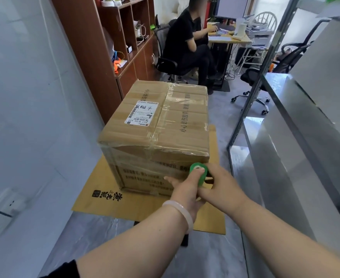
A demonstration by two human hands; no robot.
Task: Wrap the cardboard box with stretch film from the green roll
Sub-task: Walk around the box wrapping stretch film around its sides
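A large taped cardboard box (157, 125) with a white shipping label on top stands on a flat sheet of cardboard (113, 199) on the floor. Clear film lies over its near face. The green roll (198, 171) is pressed against the lower right of that near face. My left hand (185, 189), with a pale bangle on the wrist, has its thumb in the roll's core and fingers spread on the box. My right hand (221, 187) grips the roll from the right side. Most of the roll is hidden behind both hands.
A metal shelving unit (297, 121) runs along the right. A white wall with sockets is on the left, and a brown bookshelf (117, 47) stands behind the box. A person (187, 41) sits at a desk at the back, with office chairs nearby.
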